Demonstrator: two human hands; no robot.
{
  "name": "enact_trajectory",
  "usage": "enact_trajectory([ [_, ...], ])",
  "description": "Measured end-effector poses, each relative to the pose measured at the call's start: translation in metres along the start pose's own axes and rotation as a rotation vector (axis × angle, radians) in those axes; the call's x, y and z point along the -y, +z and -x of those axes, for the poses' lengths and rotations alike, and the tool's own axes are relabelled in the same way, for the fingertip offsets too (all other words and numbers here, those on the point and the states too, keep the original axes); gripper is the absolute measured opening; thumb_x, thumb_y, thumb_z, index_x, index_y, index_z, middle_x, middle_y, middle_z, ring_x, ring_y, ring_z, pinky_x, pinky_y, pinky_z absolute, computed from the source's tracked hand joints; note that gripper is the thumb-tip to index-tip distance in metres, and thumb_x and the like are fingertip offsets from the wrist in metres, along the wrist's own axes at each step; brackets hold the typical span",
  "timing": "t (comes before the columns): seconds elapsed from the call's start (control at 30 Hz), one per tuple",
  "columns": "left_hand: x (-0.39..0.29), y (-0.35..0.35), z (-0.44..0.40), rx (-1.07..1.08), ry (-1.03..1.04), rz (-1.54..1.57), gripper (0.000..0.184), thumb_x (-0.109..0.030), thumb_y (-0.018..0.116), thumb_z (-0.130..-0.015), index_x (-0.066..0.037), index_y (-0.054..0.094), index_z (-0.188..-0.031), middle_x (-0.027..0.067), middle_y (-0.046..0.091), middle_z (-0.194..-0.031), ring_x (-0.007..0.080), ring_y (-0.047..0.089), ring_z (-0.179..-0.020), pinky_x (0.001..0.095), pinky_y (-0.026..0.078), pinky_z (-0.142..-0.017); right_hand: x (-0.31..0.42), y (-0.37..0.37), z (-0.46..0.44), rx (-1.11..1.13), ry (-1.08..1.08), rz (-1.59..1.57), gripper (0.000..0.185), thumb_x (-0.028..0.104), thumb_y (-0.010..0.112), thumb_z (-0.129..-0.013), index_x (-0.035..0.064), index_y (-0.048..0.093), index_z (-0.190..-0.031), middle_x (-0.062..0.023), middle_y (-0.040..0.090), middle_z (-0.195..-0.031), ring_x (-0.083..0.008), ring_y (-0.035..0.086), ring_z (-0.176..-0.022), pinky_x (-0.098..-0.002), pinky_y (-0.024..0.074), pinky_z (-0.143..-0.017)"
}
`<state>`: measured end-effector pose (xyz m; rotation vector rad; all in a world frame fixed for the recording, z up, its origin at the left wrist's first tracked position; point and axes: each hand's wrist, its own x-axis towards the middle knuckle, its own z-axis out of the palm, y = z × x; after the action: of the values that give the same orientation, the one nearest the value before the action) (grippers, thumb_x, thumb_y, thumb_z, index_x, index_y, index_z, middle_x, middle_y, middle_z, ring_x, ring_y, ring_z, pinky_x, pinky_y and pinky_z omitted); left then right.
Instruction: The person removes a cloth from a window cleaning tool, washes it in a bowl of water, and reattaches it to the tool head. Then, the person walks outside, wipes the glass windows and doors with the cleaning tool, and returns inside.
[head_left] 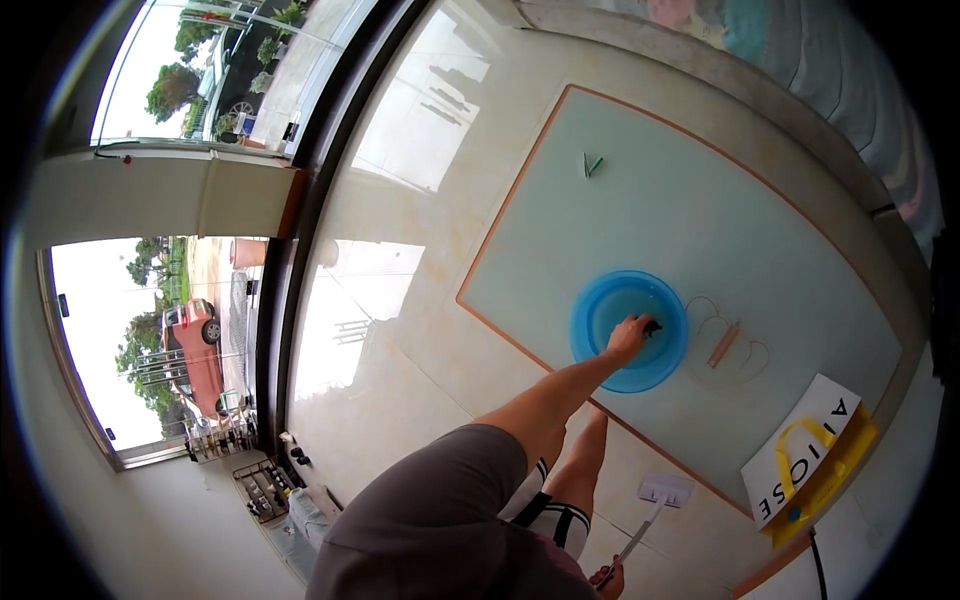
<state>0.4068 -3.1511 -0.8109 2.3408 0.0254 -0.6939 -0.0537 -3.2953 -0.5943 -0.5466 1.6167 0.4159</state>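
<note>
My left hand (628, 336) reaches into a round blue basin (581, 352) with what looks like water in it. Its fingers are closed on a small dark object (652, 327), too small to name. Lower down, my right hand (610, 576) grips the light handle (636, 541) of a tool with a flat, pale rectangular head (666, 490). That head is over the tiled floor, beside the orange-edged mat. The basin stands on the pale green mat (690, 190).
A wooden piece with thin loops (723, 346) lies right of the basin. Small green items (593, 166) are farther up the mat. A white and yellow lettered bag (805, 455) is at the right edge. Fabric-covered furniture (835, 80) borders the top right.
</note>
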Motion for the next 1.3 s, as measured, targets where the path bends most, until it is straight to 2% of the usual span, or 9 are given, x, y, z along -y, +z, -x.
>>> enact_trajectory([
  [0.17,-0.014,-0.022,0.028,-0.078,-0.124,0.052,0.028,-0.031,0.053,-0.085,-0.007,0.057,-0.099,0.0142,0.063,-0.080,0.0340,0.061,-0.079,0.0432,0.047,-0.067,0.002,-0.016,-0.007,-0.002,0.042,-0.089,0.019,0.021,0.048,-0.091,0.0110,0.046,-0.076,0.0023,0.040,-0.058,-0.0082,0.036,-0.049,-0.0234,0.0301,-0.044],
  [0.37,-0.044,-0.066,0.040,-0.018,-0.526,0.236,0.062,-0.060,0.047,-0.081,0.000,0.062,-0.085,0.0154,0.064,-0.078,0.0299,0.062,-0.070,0.0407,0.050,-0.061,-0.003,-0.027,-0.032,0.068,0.049,-0.075,0.020,0.024,0.055,-0.088,0.0110,0.050,-0.074,0.0005,0.045,-0.056,-0.0097,0.043,-0.048,-0.0236,0.0343,-0.043],
  [0.43,-0.032,-0.053,0.031,-0.047,-0.626,0.598,0.061,-0.056,0.051,-0.080,0.004,0.060,-0.090,0.0165,0.063,-0.079,0.0296,0.063,-0.070,0.0386,0.053,-0.056,0.007,-0.001,-0.018,-0.124,0.037,0.074,0.017,0.027,0.051,-0.089,0.0109,0.050,-0.095,-0.0005,0.039,-0.055,-0.0105,0.036,-0.041,-0.0252,0.0304,-0.036],
  [0.53,-0.025,-0.051,0.029,-0.014,-0.633,1.157,0.028,-0.018,0.060,-0.078,0.005,0.056,-0.094,0.0190,0.059,-0.081,0.0288,0.061,-0.057,0.0399,0.056,-0.046,0.020,0.020,0.010,-0.100,0.063,0.135,0.017,0.028,0.054,-0.087,0.0116,0.048,-0.088,-0.0010,0.041,-0.057,-0.0110,0.037,-0.041,-0.0249,0.0308,-0.037],
  [0.63,-0.010,-0.039,0.019,0.047,-0.737,1.313,0.027,0.003,0.055,-0.074,0.003,0.057,-0.100,0.0190,0.057,-0.084,0.0336,0.062,-0.066,0.0426,0.057,-0.055,0.018,0.026,0.017,-0.070,0.078,0.098,0.018,0.027,0.055,-0.087,0.0107,0.051,-0.094,-0.0016,0.044,-0.059,-0.0112,0.040,-0.045,-0.0246,0.0314,-0.038],
  [0.77,0.001,-0.035,0.017,0.138,-0.676,1.154,0.037,0.008,0.047,-0.077,-0.001,0.059,-0.111,0.0171,0.060,-0.086,0.0177,0.052,-0.052,0.0265,0.033,-0.037,0.008,0.021,0.017,-0.052,0.107,0.062,0.023,0.027,0.054,-0.087,0.0103,0.053,-0.103,-0.0021,0.046,-0.061,-0.0107,0.041,-0.047,-0.0238,0.0327,-0.039],
  [0.93,-0.003,-0.046,0.022,0.152,-0.657,1.010,0.025,-0.010,0.056,-0.085,-0.004,0.060,-0.108,0.0076,0.054,-0.065,0.0128,0.046,-0.046,0.0259,0.028,-0.034,-0.013,0.037,0.024,-0.045,0.123,0.017,0.022,0.025,0.052,-0.088,0.0124,0.051,-0.106,-0.0017,0.047,-0.060,-0.0104,0.042,-0.047,-0.0235,0.0332,-0.040],
  [1.07,0.001,-0.060,0.022,0.176,-0.616,0.912,0.025,-0.026,0.060,-0.084,-0.001,0.062,-0.088,0.0042,0.046,-0.052,0.0126,0.040,-0.036,0.0284,0.027,-0.032,-0.030,0.062,0.037,-0.037,0.096,0.011,0.026,0.026,0.052,-0.089,0.0105,0.050,-0.109,-0.0022,0.046,-0.061,-0.0105,0.041,-0.047,-0.0241,0.0337,-0.040],
  [1.3,0.014,-0.066,0.021,0.200,-0.648,0.718,0.042,-0.041,0.055,-0.085,0.000,0.059,-0.074,0.0069,0.047,-0.051,0.0173,0.044,-0.037,0.0324,0.032,-0.033,-0.049,0.090,0.047,-0.050,0.070,-0.009,0.027,0.025,0.051,-0.090,0.0101,0.049,-0.111,-0.0025,0.045,-0.062,-0.0107,0.040,-0.047,-0.0243,0.0337,-0.041],
])
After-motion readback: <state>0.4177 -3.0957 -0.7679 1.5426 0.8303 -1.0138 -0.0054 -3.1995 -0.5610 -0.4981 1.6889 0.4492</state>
